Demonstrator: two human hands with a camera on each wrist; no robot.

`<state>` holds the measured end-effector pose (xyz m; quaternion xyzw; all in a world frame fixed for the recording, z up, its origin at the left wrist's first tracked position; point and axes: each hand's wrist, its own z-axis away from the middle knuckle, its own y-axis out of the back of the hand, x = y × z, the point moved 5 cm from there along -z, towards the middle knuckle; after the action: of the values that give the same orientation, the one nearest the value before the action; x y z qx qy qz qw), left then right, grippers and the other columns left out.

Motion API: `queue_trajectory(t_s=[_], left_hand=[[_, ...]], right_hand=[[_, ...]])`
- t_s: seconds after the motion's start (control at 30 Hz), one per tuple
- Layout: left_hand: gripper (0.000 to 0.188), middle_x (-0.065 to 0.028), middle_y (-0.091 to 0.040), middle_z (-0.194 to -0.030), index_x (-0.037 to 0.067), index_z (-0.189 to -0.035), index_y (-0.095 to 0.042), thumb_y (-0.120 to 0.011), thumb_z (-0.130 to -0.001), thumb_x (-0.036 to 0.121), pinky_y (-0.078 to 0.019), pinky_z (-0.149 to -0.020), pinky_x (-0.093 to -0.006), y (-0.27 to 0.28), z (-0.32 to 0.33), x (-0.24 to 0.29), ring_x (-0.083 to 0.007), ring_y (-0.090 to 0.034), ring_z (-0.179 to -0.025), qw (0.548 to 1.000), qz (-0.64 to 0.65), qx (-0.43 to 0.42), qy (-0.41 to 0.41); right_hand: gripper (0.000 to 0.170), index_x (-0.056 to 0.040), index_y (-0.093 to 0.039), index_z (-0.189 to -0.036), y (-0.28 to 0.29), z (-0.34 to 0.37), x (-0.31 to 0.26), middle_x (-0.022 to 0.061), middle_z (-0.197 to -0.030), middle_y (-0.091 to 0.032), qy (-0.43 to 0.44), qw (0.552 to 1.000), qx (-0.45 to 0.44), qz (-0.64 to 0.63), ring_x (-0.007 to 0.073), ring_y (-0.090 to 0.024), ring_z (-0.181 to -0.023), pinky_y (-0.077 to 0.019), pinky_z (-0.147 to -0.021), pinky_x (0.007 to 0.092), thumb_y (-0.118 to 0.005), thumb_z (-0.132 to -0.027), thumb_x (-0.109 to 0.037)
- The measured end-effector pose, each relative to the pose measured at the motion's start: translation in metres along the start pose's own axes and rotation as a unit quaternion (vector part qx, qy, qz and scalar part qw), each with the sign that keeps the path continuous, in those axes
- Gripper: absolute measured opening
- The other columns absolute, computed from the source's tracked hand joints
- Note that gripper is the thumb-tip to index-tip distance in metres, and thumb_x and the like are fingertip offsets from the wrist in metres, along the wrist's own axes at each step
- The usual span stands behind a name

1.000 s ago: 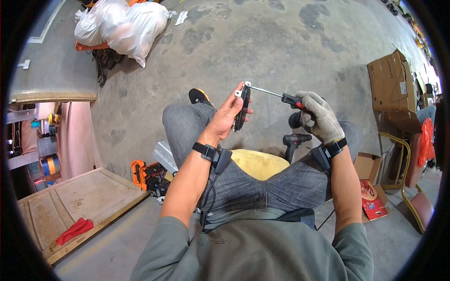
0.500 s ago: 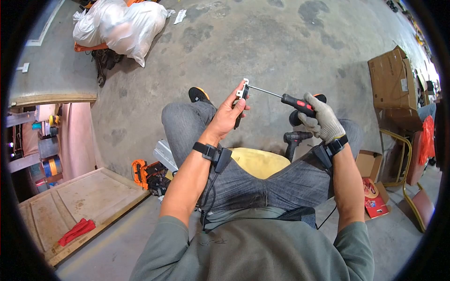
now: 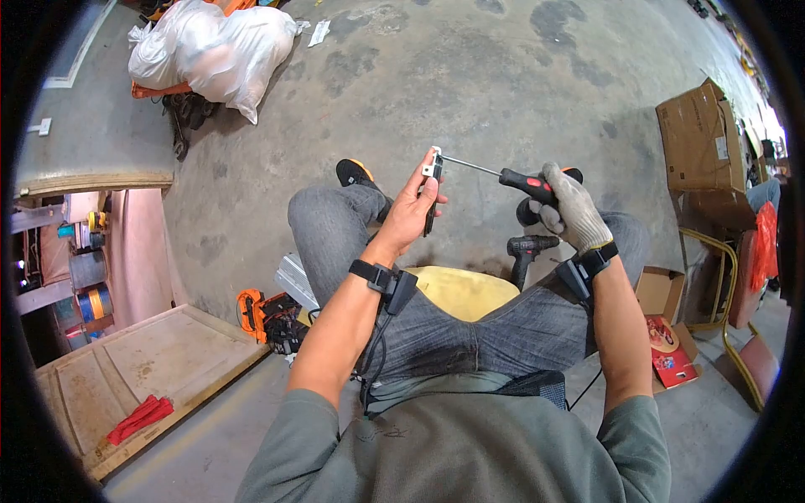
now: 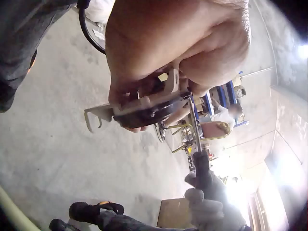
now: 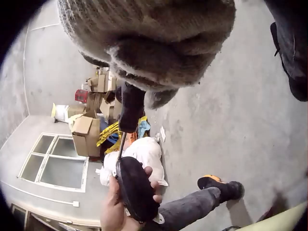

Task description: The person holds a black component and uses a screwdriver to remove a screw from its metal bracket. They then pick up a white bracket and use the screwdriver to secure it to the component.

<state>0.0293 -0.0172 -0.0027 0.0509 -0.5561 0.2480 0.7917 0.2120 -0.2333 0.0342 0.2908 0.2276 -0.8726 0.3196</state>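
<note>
My bare left hand (image 3: 407,216) grips a black oval part with pale metal brackets (image 5: 136,187) between thumb and fingers, held up over the floor. Seen from the left wrist, the brackets (image 4: 98,115) stick out at both ends of the dark oval body (image 4: 149,114). My right hand (image 3: 574,210), in a grey knit glove, holds the black-and-red handle of a screwdriver (image 3: 528,185). The thin shaft runs left, its tip right at the far end of the part. From the right wrist, the glove (image 5: 154,43) hides much of the handle.
A cordless drill (image 3: 524,256) stands near the right knee, beside a yellow seat (image 3: 465,292). Orange-and-black gear (image 3: 260,317) lies by the left thigh. Cardboard boxes (image 3: 700,138) and a yellow-framed chair (image 3: 725,293) are at right; white sacks (image 3: 222,59) lie far left.
My left hand has turned the oval part nearly edge-on. The right glove has shifted its fingers on the screwdriver handle, and more of the handle shows. The tip stays at the part's far end.
</note>
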Motion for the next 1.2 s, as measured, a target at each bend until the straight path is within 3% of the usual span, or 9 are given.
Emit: queue_trajectory(t_s=[0.17,0.23,0.37,0.43,0.67,0.77,0.87,1.0,1.2], left_hand=[[0.056,-0.0009,-0.050,-0.126,0.031,-0.158,-0.026,-0.048,-0.107,0.031,-0.0509,-0.078,-0.0283,0.002,-0.001,-0.004,-0.0117,-0.056,-0.093,1.000,0.003,-0.002,0.000],[0.057,-0.0010,-0.049,-0.133,0.032,-0.158,-0.025,-0.048,-0.107,0.028,-0.0505,-0.079,-0.0280,0.001,-0.001,-0.005,-0.0117,-0.056,-0.095,0.999,-0.005,-0.025,0.019],[0.058,-0.0006,-0.048,-0.133,0.032,-0.159,-0.024,-0.048,-0.106,0.027,-0.0503,-0.080,-0.0285,-0.001,0.002,0.000,-0.0125,-0.056,-0.098,0.999,0.002,-0.028,0.025],[0.059,-0.0012,-0.049,-0.130,0.032,-0.159,-0.023,-0.049,-0.106,0.026,-0.0500,-0.083,-0.0297,0.000,0.003,0.002,-0.0133,-0.055,-0.100,0.999,0.015,-0.029,0.020],[0.061,-0.0035,-0.050,-0.128,0.031,-0.159,-0.022,-0.050,-0.105,0.027,-0.0501,-0.085,-0.0316,0.001,0.002,-0.001,-0.0154,-0.056,-0.101,0.999,0.020,-0.036,0.023],[0.061,-0.0043,-0.051,-0.127,0.031,-0.159,-0.022,-0.050,-0.105,0.027,-0.0505,-0.085,-0.0322,0.000,0.003,0.001,-0.0161,-0.056,-0.101,0.998,0.003,-0.049,0.034],[0.062,-0.0050,-0.052,-0.126,0.031,-0.159,-0.022,-0.051,-0.105,0.027,-0.0509,-0.085,-0.0324,0.000,0.003,0.001,-0.0162,-0.057,-0.101,0.998,0.015,-0.041,0.036],[0.061,-0.0062,-0.052,-0.130,0.030,-0.159,-0.021,-0.050,-0.105,0.026,-0.0515,-0.085,-0.0323,0.000,0.003,0.002,-0.0170,-0.059,-0.103,0.998,0.014,-0.041,0.040],[0.062,-0.0052,-0.051,-0.125,0.029,-0.159,-0.023,-0.052,-0.104,0.028,-0.0517,-0.084,-0.0327,0.000,0.003,0.002,-0.0166,-0.058,-0.101,0.998,0.017,-0.047,0.032]], right_hand=[[0.036,-0.0017,-0.058,-0.115,-0.014,-0.001,-0.005,0.0057,-0.090,-0.058,0.131,0.991,0.019,-0.022,0.0094,-0.055,-0.065,-0.0447,-0.049,0.0242,-0.059,-0.099,-0.034],[0.040,-0.0003,-0.057,-0.117,-0.013,0.000,-0.010,0.0040,-0.089,-0.056,0.189,0.975,0.105,-0.056,0.0088,-0.053,-0.064,-0.0431,-0.048,0.0239,-0.059,-0.099,-0.036],[0.041,-0.0003,-0.057,-0.119,-0.010,0.003,-0.015,0.0039,-0.087,-0.057,0.161,0.986,0.041,0.015,0.0081,-0.052,-0.061,-0.0424,-0.048,0.0229,-0.058,-0.099,-0.037],[0.042,-0.0008,-0.058,-0.119,-0.013,0.017,-0.018,0.0037,-0.084,-0.057,0.014,0.997,0.029,0.065,0.0072,-0.049,-0.056,-0.0410,-0.048,0.0219,-0.057,-0.100,-0.038],[0.037,-0.0016,-0.058,-0.116,-0.004,-0.007,-0.004,0.0031,-0.079,-0.056,0.196,0.976,0.090,-0.031,0.0079,-0.047,-0.053,-0.0424,-0.049,0.0220,-0.057,-0.099,-0.035],[0.038,-0.0005,-0.058,-0.115,-0.015,0.001,-0.012,0.0037,-0.084,-0.056,0.205,0.972,0.111,-0.040,0.0087,-0.050,-0.057,-0.0442,-0.050,0.0239,-0.057,-0.099,-0.034],[0.038,0.0008,-0.057,-0.117,-0.009,0.007,-0.010,0.0046,-0.089,-0.056,0.068,0.997,-0.009,-0.041,0.0093,-0.053,-0.062,-0.0463,-0.050,0.0265,-0.057,-0.099,-0.033],[0.041,0.0013,-0.057,-0.120,0.001,0.003,-0.005,0.0061,-0.095,-0.057,0.025,0.999,-0.021,-0.018,0.0102,-0.055,-0.066,-0.0464,-0.050,0.0277,-0.058,-0.099,-0.033],[0.045,0.0017,-0.056,-0.120,-0.007,-0.003,-0.010,0.0083,-0.098,-0.060,0.223,0.973,0.064,0.004,0.0107,-0.056,-0.066,-0.0458,-0.050,0.0262,-0.059,-0.099,-0.038]])
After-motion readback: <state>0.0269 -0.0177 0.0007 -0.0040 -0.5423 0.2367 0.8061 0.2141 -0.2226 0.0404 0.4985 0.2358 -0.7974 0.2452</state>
